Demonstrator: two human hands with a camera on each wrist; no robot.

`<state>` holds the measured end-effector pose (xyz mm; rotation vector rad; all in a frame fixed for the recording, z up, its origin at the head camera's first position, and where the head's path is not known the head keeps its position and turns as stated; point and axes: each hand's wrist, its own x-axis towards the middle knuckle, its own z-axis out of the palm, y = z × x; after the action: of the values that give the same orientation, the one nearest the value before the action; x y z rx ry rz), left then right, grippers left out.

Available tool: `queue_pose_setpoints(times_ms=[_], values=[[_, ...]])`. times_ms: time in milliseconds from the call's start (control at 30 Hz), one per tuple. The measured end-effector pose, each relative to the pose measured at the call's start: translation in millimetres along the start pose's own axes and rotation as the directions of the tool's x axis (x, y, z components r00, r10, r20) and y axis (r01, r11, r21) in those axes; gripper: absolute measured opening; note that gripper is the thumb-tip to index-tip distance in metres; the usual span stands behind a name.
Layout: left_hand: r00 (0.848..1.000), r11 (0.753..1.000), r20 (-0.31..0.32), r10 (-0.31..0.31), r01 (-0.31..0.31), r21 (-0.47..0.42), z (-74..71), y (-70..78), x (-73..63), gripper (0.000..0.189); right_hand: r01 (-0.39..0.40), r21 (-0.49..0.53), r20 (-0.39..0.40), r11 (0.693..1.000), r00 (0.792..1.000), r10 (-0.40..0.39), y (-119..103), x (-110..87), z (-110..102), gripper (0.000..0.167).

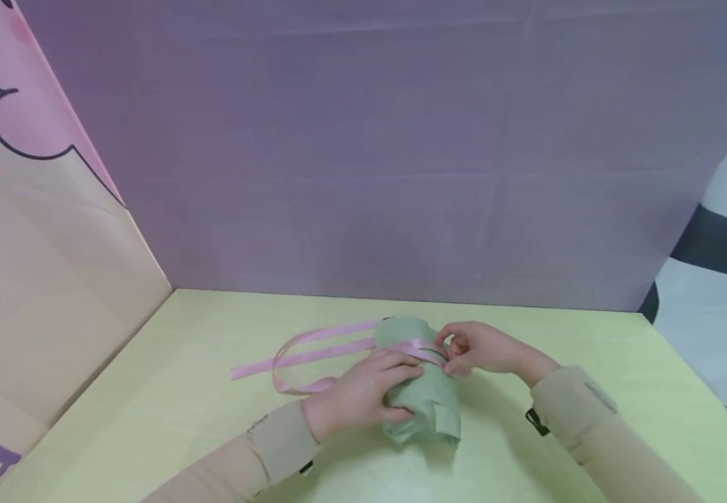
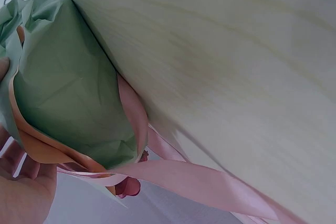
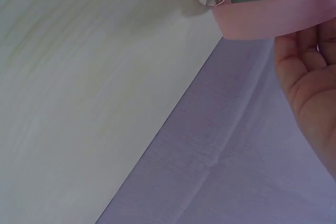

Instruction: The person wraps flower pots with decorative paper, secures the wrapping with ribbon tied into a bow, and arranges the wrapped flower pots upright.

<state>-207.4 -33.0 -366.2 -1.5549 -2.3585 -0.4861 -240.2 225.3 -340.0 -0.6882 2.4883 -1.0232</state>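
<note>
A bouquet wrapped in green paper [image 1: 429,395] lies on the table, with dark red petals [image 2: 127,186] peeping out past the paper in the left wrist view. Pink ribbon [image 1: 416,347] crosses the wrapping around its upper part. My left hand [image 1: 369,391] holds the bouquet from the left, fingers over the top and thumb lower down on the paper. At the right side of the wrapping, my right hand [image 1: 479,347] pinches the ribbon between thumb and fingers. In the right wrist view, a ribbon band [image 3: 268,18] passes across the fingertips.
Long ribbon tails [image 1: 303,358] loop over the pale yellow table [image 1: 212,419] to the left of the bouquet. A purple-grey backdrop [image 1: 363,175] rises behind the table, with printed panels [image 1: 42,279] along the sides.
</note>
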Motion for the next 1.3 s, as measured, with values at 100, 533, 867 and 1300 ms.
queue_pose_setpoints(times_ms=[100, 533, 867, 1300], values=[[1.0, 1.0, -0.012, 0.015, -0.015, 0.009, 1.0, -0.6, 0.1, 0.062, -0.011, 0.019, 0.017, 1.0, 1.0, 0.011, 1, 2.5, -2, 0.037], [1.0, 1.0, 0.007, -0.019, 0.019, 0.014, 0.5, 1.1, -1.7, 0.061, 0.047, -0.001, 0.043, 0.999, 0.998, -0.046, 5, 9.8, -3, 0.014], [0.992, 0.995, 0.084, -0.097, 0.096, 0.007, -2.5, 4.8, -4.1, 0.062, 0.096, -0.315, -0.34, 0.944, 0.917, -0.207, 11, 11.4, 14, 0.026], [0.993, 0.996, 0.082, -0.086, 0.088, -0.022, -2.8, 6.9, -2.2, 0.061, 0.031, -0.012, -0.307, 0.999, 0.951, -0.033, 13, 5.6, 6, 0.02]])
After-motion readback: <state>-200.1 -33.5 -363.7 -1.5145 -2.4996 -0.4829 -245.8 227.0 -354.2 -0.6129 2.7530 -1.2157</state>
